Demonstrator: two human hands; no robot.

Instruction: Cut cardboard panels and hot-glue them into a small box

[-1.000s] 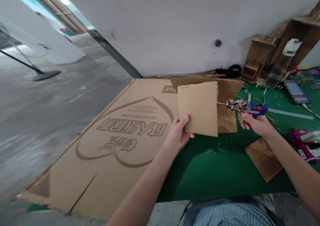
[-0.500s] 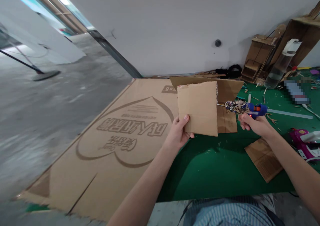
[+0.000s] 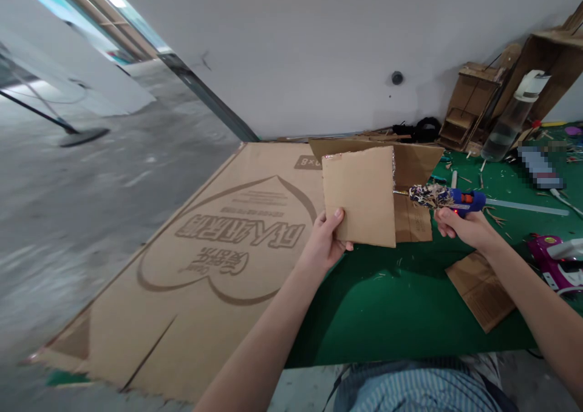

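Note:
A squarish cardboard piece (image 3: 359, 196) is gripped by its lower left corner in my left hand (image 3: 330, 239), thumb on the face toward me. Shiny glue shows along the upper part of its right edge. My right hand (image 3: 462, 226) is wrapped round the handle of a blue hot glue gun (image 3: 469, 201), whose barrel is caked with scraps. The gun's nozzle is at the right edge of the piece. From the gun's back end sticks out a long clear glue stick (image 3: 528, 206). Behind the held piece stands folded cardboard (image 3: 413, 217).
A large printed cardboard sheet (image 3: 218, 315) covers the left of the green table (image 3: 378, 315). A small cardboard piece (image 3: 480, 290) lies under my right forearm. Farther right are a purple-and-white tool (image 3: 549, 257), a phone (image 3: 540, 168), a water bottle (image 3: 510, 120) and cardboard boxes (image 3: 471, 102).
The glue gun's nozzle has shifted slightly along with the held cardboard piece's right edge, and a little more glue seems to show above it. Both hands keep their holds.

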